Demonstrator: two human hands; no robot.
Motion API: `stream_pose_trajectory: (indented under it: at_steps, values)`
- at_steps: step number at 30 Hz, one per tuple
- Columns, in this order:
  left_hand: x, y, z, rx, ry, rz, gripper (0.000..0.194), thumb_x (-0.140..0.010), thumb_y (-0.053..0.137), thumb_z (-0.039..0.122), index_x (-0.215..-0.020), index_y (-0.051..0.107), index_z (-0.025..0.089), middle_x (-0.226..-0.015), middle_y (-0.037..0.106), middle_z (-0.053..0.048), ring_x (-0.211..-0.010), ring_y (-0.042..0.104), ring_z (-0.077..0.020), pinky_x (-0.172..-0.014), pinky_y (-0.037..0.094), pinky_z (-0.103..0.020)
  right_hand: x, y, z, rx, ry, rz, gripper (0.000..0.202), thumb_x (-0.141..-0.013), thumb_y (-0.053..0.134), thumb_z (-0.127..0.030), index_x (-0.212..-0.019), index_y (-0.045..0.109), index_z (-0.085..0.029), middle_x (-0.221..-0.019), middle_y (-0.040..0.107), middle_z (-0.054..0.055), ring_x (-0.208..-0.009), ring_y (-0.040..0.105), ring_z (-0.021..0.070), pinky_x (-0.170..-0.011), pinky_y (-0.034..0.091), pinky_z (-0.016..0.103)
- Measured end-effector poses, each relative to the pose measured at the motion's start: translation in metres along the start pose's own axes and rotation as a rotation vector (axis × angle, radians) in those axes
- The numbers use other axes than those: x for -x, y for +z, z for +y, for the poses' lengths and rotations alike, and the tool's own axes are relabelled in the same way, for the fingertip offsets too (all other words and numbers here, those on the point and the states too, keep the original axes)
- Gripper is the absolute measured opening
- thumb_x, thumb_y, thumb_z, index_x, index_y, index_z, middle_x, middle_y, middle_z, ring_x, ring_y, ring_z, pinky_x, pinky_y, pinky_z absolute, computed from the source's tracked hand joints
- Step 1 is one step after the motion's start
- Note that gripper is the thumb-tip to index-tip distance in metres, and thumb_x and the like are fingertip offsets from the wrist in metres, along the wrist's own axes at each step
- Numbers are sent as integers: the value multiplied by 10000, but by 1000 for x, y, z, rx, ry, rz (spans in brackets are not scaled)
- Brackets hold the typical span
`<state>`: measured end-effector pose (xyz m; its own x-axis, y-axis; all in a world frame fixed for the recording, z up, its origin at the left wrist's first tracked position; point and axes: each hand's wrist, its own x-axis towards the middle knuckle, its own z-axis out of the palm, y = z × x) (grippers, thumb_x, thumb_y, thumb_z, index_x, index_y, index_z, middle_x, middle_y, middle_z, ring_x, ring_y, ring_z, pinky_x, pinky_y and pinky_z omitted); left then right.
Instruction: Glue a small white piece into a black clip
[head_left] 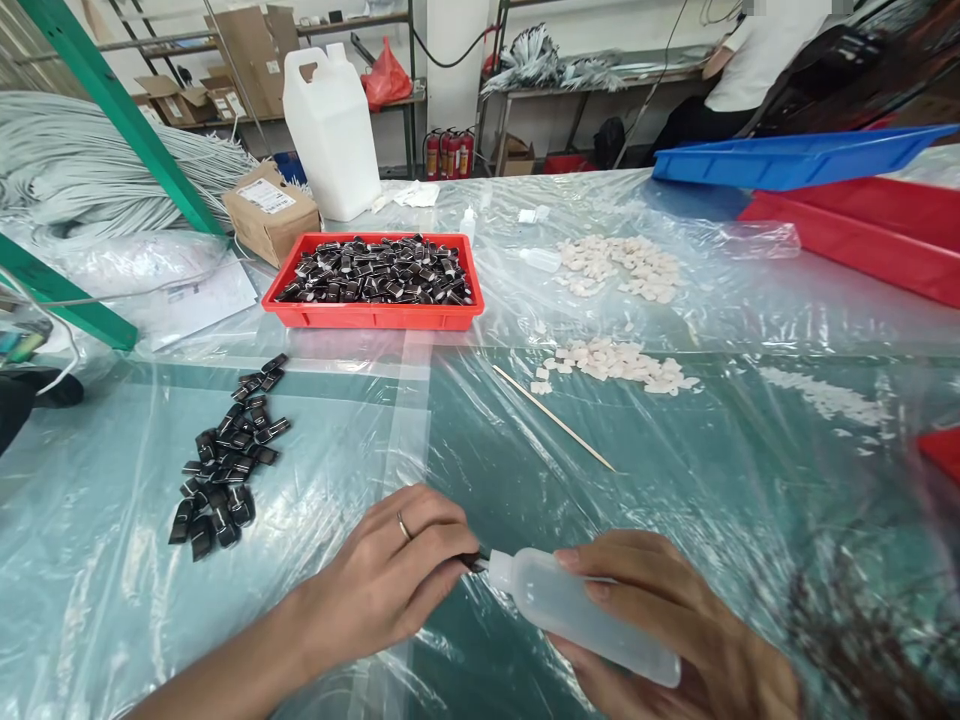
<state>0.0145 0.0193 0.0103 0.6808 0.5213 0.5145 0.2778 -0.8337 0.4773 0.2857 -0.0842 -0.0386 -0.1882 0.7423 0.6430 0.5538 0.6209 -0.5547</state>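
Between its fingertips, my left hand (401, 565) pinches a small black part (472, 562), mostly hidden by the fingers. My right hand (667, 610) is wrapped around a translucent white squeeze bottle (592, 605), tilted so its nozzle end points left at the black part. The tip meets or nearly meets that part; which of the two I cannot tell. A loose pile of similar black parts (229, 455) lies on the plastic-covered table to the left of my hands. Beyond my hands, a thin wooden stick (555, 418) rests near small whitish pieces (615, 365).
A red tray (373, 316) heaped with black parts stands at mid-table. Behind it are a cardboard box (271, 210) and a white jug (330, 140). More whitish pieces (619, 265) lie farther back. Blue (802, 160) and red bins (862, 235) sit right; a person (757, 70) is beyond.
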Motion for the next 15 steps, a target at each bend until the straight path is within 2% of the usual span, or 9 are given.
stream_pose_trajectory:
  at_steps: [3,10,15]
  values:
    - [0,1,0,-11,4,3,77,-1031,564,154,-1073,576,216,-933,656,-13,-823,659,-163,-716,596,-301,0,-1,2,-5,2,-24,654,-955,847,-154,-1552,688,-369,-1191,969,106,-1045,949,295,-901,862,384]
    - [-1,0,0,-10,6,9,63,-1041,554,157,-1071,573,210,-926,660,-22,-823,660,-165,-711,585,-310,-3,-1,-2,31,-22,14,646,-947,845,-161,-1537,714,-390,-1121,986,80,-919,958,290,-867,874,402]
    - [-3,-2,1,-18,13,-12,61,-1050,537,156,-1069,562,208,-912,648,-23,-804,656,-162,-706,579,-301,3,-4,-2,116,-86,-57,688,-966,828,-140,-1584,704,-417,-1122,1000,33,-938,975,293,-846,884,394]
